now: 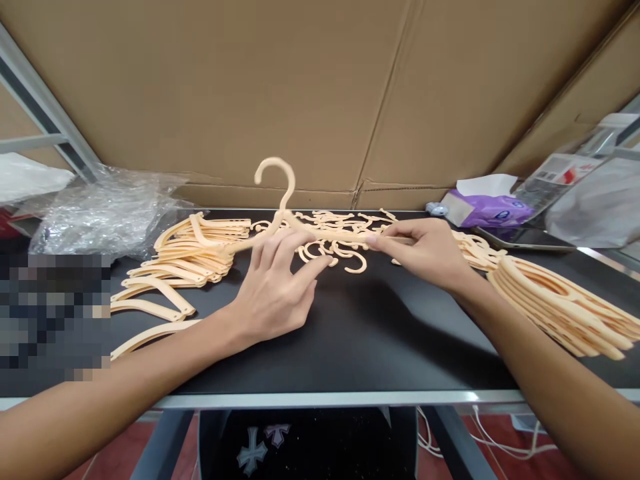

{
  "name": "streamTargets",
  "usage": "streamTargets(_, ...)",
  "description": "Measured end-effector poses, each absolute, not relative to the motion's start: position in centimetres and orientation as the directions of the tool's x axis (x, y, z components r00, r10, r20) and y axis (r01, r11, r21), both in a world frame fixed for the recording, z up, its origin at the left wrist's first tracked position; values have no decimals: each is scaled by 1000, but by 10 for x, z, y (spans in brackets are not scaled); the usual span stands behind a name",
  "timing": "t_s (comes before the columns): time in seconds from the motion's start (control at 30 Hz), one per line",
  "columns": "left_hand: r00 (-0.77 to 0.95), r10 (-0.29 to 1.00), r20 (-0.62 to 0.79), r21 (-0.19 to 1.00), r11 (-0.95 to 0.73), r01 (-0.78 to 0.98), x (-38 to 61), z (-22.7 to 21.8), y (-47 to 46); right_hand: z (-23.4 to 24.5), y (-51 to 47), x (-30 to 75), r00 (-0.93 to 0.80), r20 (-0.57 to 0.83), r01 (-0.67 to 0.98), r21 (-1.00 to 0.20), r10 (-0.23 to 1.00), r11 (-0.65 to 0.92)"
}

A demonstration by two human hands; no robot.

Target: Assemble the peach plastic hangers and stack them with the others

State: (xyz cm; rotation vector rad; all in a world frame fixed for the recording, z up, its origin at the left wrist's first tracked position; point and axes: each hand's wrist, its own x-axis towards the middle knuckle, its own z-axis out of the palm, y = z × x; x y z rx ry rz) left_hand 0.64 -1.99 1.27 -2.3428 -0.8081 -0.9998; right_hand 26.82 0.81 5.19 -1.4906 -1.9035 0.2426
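A cream plastic clothes hanger (pixel 289 193) is raised over the black table, its hook pointing up and its two arms spread to the sides. Fingers of my left hand (pixel 275 290) curl over it just below the hook, with the thumb stretched to the right. At the right arm's end, my right hand (pixel 423 250) pinches the hanger between thumb and fingers. Behind and below it lie loose hooks (pixel 356 262) and small cream pieces. Left of my left hand is a pile of curved hanger arms (pixel 187 243), a few of them lying apart nearer the front.
A stack of cream hangers (pixel 560 300) lies at the right, with more cream parts (pixel 475 250) behind. Crumpled clear plastic (pixel 113 213) sits at the back left. A purple tissue pack (pixel 487 207) and a dark flat device (pixel 530 239) are back right. Cardboard (pixel 250 87) walls the rear.
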Motion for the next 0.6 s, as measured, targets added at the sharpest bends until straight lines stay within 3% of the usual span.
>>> streamTargets(0.17, 501, 431, 750, -133, -643, 754, 1, 14, -13, 53, 12, 272, 39, 433, 759, -599, 901, 255)
streamTargets(0.37, 395, 555, 732, 9, -588, 809, -5, 19, -3, 61, 9, 277, 93, 424, 756, -619, 901, 214)
streamTargets(0.6, 335, 562, 756, 52, -562, 826, -10, 24, 2, 66, 9, 282, 78, 404, 748, -628, 911, 214)
